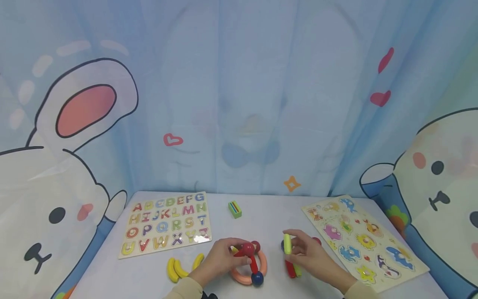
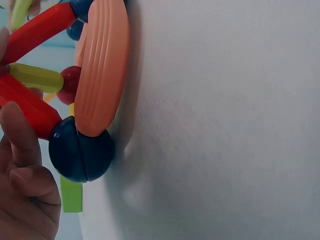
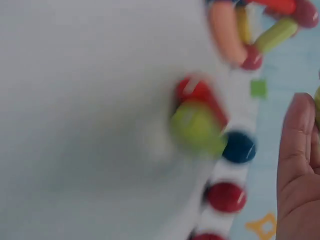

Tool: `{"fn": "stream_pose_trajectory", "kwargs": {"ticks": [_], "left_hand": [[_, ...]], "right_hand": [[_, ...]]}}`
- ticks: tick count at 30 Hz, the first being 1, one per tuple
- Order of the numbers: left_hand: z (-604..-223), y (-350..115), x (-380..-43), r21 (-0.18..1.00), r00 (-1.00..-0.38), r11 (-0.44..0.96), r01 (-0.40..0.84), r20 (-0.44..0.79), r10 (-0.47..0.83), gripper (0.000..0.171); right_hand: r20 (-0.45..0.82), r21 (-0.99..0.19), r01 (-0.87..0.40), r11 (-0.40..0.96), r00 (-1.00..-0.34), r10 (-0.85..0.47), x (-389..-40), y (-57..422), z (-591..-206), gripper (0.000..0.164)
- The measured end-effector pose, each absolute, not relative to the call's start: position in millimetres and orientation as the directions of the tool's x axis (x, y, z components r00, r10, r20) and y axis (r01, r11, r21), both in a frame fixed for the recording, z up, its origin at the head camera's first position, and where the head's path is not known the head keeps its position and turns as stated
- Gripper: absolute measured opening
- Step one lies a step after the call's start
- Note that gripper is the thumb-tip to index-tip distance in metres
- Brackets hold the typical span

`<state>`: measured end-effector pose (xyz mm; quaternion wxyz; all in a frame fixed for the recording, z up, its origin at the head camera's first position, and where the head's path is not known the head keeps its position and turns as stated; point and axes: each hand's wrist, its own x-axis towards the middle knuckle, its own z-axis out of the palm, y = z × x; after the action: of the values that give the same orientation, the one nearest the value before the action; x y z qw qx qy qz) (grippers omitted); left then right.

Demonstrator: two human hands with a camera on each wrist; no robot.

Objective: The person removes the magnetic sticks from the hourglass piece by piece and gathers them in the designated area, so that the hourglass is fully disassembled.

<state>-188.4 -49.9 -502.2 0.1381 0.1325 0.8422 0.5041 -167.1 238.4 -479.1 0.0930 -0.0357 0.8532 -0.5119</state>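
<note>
On the table stands a toy frame of red rods (image 2: 42, 31), a yellow-green rod (image 2: 37, 77), blue balls (image 2: 81, 150) and red balls (image 1: 248, 249) over a ring of curved orange pieces (image 2: 104, 65). My left hand (image 1: 223, 257) grips the frame's top, where rods meet at a red ball. My right hand (image 1: 308, 254) pinches a separate yellow-green rod (image 1: 287, 243), held upright to the right of the frame. Beneath that hand lie a loose red rod (image 1: 290, 269) and another yellow-green rod (image 1: 298, 270), partly hidden, with a blue ball (image 3: 239, 147) close by.
A wooden alphabet puzzle board (image 1: 164, 245) lies at the left, a sea-animal puzzle board (image 1: 388, 284) at the right. Several yellow curved pieces (image 1: 172, 270) sit by my left wrist. Toward the back is a small green block (image 1: 235, 209) with striped top. A blue curtain (image 1: 254, 104) hangs behind.
</note>
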Motion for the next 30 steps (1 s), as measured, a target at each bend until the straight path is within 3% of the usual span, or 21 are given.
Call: {"fn": "stream_pose_trajectory", "kwargs": {"ticks": [8,19,25,30], "left_hand": [[-503,-48,-192,0.845,-0.921,0.528,0.084,-0.136,0.365,0.048],[-506,-44,-194,0.825,-0.919,0.55,0.13,-0.107,0.378,0.051],[-509,-44,-194,0.908,-0.896,0.41,0.09,-0.106,0.432,0.05],[-510,-42,-194,0.946,-0.878,0.322,0.036,-0.124,0.462,0.051]], "right_hand": [[-0.207,-0.702,0.098,0.705,-0.976,-0.071,-152,293,-507,0.066],[-0.228,-0.636,0.005,0.772,-0.956,-0.182,-151,294,-520,0.065],[-0.219,-0.639,-0.026,0.769,-0.952,-0.215,-152,293,-521,0.068],[-0.245,-0.648,0.038,0.761,-0.956,-0.16,-150,291,-522,0.071]]}}
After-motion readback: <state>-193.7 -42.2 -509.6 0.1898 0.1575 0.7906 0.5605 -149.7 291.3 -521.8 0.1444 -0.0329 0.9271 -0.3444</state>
